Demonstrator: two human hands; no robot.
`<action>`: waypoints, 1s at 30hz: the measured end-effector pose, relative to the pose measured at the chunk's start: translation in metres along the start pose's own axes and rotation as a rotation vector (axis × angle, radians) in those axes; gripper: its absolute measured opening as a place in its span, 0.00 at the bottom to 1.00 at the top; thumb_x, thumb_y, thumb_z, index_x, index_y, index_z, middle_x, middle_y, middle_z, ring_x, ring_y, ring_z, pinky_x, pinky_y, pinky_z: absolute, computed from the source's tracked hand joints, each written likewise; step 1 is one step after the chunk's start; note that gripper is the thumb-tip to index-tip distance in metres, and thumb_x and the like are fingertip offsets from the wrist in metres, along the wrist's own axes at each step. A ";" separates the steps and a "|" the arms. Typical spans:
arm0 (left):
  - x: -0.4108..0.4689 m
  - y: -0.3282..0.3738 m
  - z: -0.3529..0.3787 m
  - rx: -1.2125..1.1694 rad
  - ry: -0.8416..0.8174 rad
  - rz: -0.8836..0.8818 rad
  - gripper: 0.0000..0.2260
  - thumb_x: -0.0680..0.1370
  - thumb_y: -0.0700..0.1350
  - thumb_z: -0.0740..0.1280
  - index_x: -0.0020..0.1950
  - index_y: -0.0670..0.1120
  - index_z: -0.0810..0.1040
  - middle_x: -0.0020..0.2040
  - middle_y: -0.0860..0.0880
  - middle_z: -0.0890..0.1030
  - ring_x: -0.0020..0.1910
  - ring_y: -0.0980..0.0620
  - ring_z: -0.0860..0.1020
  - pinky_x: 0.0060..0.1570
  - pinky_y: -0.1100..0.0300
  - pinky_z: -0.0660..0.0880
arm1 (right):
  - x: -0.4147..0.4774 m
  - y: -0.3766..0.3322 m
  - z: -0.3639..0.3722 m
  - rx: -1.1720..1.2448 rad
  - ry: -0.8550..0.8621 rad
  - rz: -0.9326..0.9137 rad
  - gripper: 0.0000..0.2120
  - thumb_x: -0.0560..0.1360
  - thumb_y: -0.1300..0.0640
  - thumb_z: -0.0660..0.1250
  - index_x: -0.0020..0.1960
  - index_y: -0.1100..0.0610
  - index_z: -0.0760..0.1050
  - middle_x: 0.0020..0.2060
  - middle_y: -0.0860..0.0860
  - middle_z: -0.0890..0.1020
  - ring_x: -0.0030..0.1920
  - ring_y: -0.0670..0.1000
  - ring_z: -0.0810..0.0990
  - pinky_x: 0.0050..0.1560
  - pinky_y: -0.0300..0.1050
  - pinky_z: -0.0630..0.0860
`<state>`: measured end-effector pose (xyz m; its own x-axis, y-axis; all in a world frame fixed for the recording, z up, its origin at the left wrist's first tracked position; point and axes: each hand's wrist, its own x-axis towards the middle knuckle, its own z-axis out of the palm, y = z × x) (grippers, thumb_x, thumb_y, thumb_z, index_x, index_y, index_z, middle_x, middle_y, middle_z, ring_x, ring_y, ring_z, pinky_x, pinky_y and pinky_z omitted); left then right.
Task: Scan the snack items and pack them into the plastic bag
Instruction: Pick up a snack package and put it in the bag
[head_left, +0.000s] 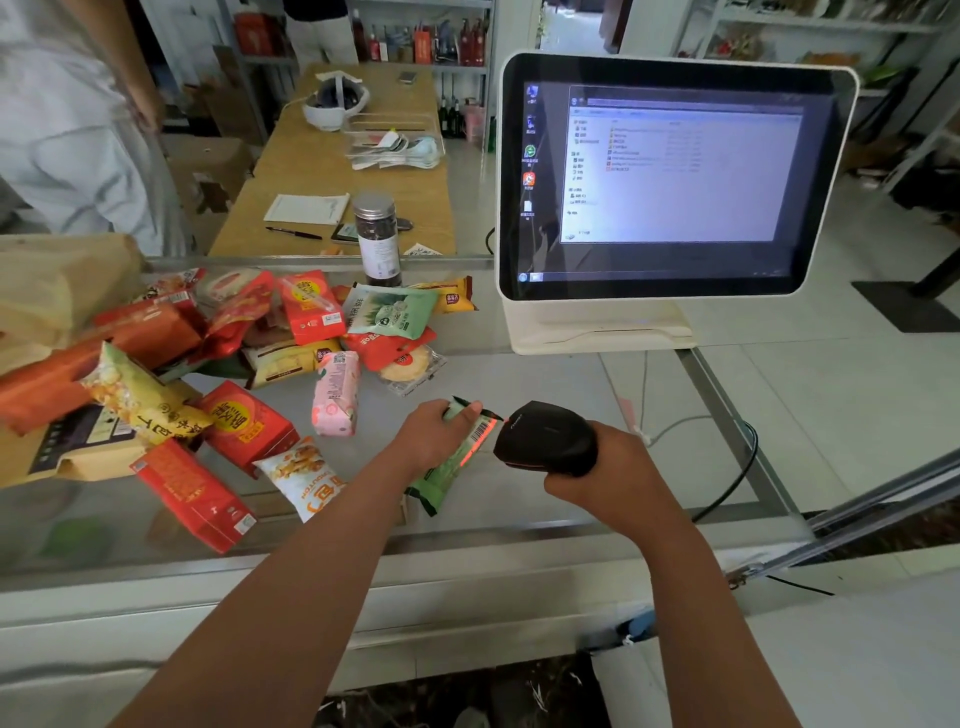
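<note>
While the left hand (434, 439) pinches the green packet (445, 475), lengthwise toward the surface's near edge, the right hand (615, 467) clamps the scanner (550, 434) just right of it, seemingly not touching.

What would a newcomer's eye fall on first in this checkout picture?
At centre, the left hand holds a green snack packet while the right hand aims a black scanner, its red line across the barcode. To their left sprawls a pile of red and yellow snacks on the glass counter; a white-framed monitor stands behind on the right.
</note>
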<state>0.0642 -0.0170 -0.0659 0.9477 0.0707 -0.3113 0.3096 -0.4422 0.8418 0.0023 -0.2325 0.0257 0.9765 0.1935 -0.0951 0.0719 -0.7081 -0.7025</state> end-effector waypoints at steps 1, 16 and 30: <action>0.001 -0.001 0.000 0.000 -0.002 -0.003 0.22 0.77 0.62 0.63 0.43 0.42 0.77 0.42 0.41 0.82 0.44 0.42 0.82 0.48 0.49 0.77 | 0.000 0.000 -0.001 0.000 0.003 -0.003 0.12 0.66 0.59 0.74 0.45 0.49 0.73 0.34 0.43 0.77 0.39 0.42 0.78 0.40 0.33 0.75; 0.002 -0.003 -0.002 -0.010 -0.032 -0.019 0.27 0.71 0.70 0.61 0.46 0.46 0.79 0.44 0.46 0.83 0.43 0.45 0.83 0.51 0.45 0.79 | 0.006 0.008 0.012 -0.014 0.045 0.007 0.10 0.67 0.58 0.73 0.45 0.51 0.73 0.37 0.47 0.77 0.40 0.46 0.77 0.40 0.34 0.73; -0.009 0.006 0.000 0.003 0.040 -0.032 0.26 0.75 0.67 0.62 0.40 0.43 0.73 0.44 0.37 0.82 0.45 0.39 0.81 0.50 0.44 0.79 | 0.014 0.024 0.044 0.008 -0.011 0.033 0.22 0.67 0.61 0.72 0.59 0.55 0.69 0.54 0.50 0.67 0.47 0.46 0.73 0.49 0.39 0.70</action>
<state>0.0574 -0.0203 -0.0582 0.9395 0.1205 -0.3207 0.3400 -0.4421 0.8300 0.0085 -0.2173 -0.0237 0.9760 0.1778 -0.1259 0.0382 -0.7087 -0.7045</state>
